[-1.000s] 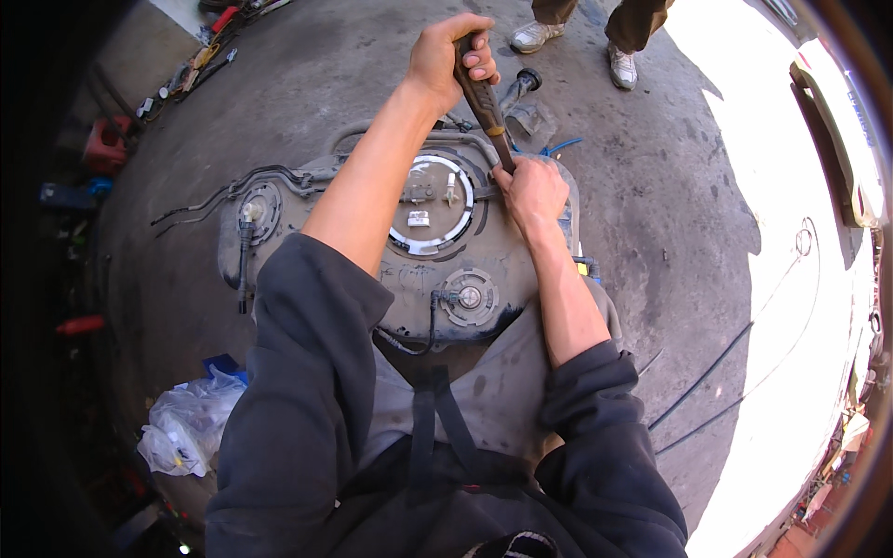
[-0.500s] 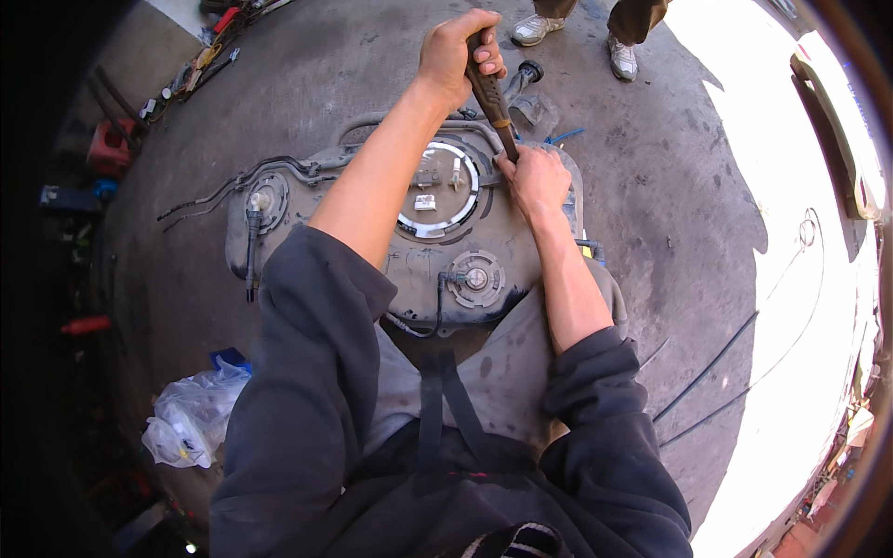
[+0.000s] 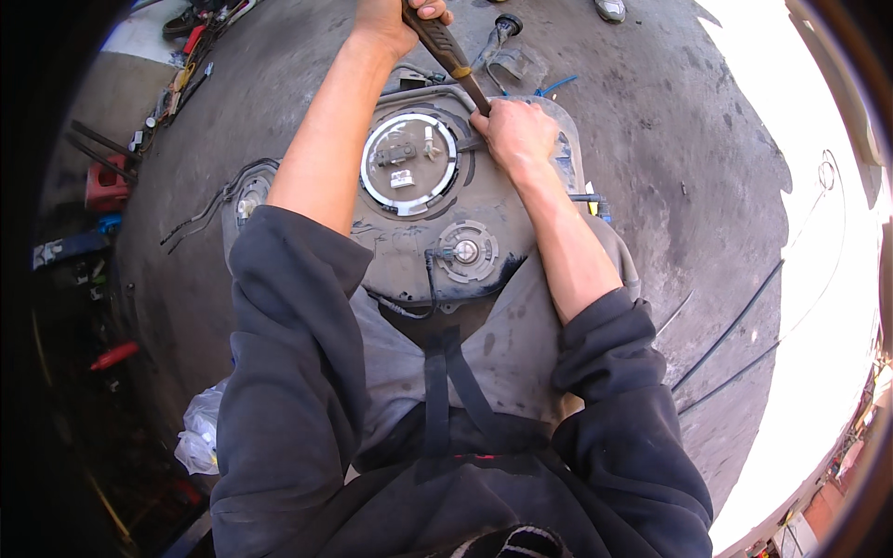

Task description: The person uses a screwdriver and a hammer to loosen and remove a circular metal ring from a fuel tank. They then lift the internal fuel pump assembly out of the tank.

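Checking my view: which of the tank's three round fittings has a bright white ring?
The large central fitting. The smaller left fitting, partly hidden, and the smaller lower fitting both have grey rims.

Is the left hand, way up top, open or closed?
Closed. The left hand, partly cut off by the picture's edge, has its fingers curled around the dark tool handle.

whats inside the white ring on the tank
Inside the white ring on the tank: a dark fitting, a thin white fitting and a small white piece, over a gray cover. Whatever lies beneath that cover is hidden.
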Demonstrator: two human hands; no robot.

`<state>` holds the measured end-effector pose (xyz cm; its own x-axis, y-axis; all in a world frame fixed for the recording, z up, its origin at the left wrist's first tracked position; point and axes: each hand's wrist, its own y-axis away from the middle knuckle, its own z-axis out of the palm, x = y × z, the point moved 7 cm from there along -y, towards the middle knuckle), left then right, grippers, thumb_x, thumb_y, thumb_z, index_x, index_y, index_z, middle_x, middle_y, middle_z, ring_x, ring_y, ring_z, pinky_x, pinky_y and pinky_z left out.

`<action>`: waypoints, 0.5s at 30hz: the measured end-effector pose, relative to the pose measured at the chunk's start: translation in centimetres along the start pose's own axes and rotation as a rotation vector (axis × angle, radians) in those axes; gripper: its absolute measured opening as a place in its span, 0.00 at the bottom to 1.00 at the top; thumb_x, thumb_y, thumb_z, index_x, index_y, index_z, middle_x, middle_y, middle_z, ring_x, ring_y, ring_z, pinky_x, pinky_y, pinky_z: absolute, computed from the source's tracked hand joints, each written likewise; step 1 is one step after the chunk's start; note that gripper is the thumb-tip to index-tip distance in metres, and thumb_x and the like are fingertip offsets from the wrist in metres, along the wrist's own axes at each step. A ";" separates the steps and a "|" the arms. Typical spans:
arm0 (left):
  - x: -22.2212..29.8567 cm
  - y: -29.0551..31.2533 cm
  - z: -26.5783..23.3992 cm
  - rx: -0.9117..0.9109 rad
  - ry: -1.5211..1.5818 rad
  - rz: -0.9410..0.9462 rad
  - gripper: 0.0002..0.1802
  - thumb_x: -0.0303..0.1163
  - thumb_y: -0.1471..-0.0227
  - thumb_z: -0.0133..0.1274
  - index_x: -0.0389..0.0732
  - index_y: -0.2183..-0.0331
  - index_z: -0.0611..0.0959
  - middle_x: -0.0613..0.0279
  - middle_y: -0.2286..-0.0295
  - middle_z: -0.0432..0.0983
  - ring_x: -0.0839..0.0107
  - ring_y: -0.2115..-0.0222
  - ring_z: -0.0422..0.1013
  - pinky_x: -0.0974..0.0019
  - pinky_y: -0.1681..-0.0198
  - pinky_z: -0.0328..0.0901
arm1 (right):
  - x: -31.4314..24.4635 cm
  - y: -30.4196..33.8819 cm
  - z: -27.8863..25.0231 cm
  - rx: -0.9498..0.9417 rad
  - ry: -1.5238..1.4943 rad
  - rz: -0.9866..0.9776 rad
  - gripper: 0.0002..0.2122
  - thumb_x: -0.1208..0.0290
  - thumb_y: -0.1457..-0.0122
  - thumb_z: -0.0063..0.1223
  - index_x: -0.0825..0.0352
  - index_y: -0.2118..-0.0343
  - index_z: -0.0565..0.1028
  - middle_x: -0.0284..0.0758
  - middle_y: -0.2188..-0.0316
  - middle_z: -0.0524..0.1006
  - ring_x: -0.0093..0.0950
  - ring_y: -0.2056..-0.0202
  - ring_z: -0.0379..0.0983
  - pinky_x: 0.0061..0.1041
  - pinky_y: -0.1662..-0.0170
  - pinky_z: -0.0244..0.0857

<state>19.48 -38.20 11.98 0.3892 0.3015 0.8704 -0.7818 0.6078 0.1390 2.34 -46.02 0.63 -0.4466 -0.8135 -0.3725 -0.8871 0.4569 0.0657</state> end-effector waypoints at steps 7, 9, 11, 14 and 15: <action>-1.9 -4.4 -1.3 0.156 -0.001 -0.084 0.17 0.41 0.44 0.55 0.49 0.80 0.70 0.73 0.89 0.60 0.73 0.89 0.59 0.57 0.75 0.67 | 0.0 0.2 0.2 -0.081 -0.064 0.071 0.19 0.46 0.44 0.61 0.59 0.65 0.87 0.38 0.65 0.85 0.40 0.56 0.81 0.37 0.57 0.74; -1.5 -4.2 -0.5 0.034 -0.013 -0.055 0.17 0.42 0.44 0.56 0.49 0.80 0.70 0.73 0.88 0.60 0.74 0.88 0.60 0.58 0.74 0.67 | 0.4 -0.2 -0.1 -0.045 -0.068 0.061 0.19 0.46 0.43 0.60 0.59 0.65 0.86 0.38 0.66 0.85 0.40 0.58 0.81 0.38 0.58 0.74; -1.1 -2.4 0.7 -0.055 -0.015 -0.050 0.19 0.44 0.42 0.55 0.49 0.80 0.70 0.73 0.89 0.59 0.75 0.87 0.60 0.59 0.72 0.67 | 0.5 0.4 0.0 0.025 -0.058 0.020 0.18 0.48 0.42 0.59 0.59 0.65 0.86 0.39 0.69 0.85 0.41 0.62 0.82 0.41 0.59 0.74; 0.5 0.1 1.7 -0.184 -0.045 0.016 0.19 0.46 0.40 0.54 0.48 0.78 0.73 0.70 0.87 0.63 0.73 0.84 0.65 0.60 0.67 0.68 | 0.6 0.2 -0.6 0.049 -0.065 0.016 0.17 0.49 0.44 0.63 0.58 0.65 0.86 0.38 0.65 0.85 0.39 0.57 0.80 0.40 0.59 0.75; 0.9 0.9 1.8 -0.230 -0.047 0.050 0.18 0.47 0.40 0.54 0.48 0.77 0.75 0.69 0.85 0.67 0.72 0.81 0.67 0.59 0.65 0.68 | 0.4 0.2 -1.0 0.061 -0.065 0.013 0.17 0.49 0.46 0.65 0.58 0.65 0.86 0.38 0.63 0.85 0.38 0.56 0.79 0.39 0.58 0.75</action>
<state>18.29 -38.70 13.72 0.3256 0.3039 0.8954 -0.6657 0.7461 -0.0112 1.83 -46.61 1.45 -0.4476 -0.7831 -0.4317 -0.8717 0.4898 0.0151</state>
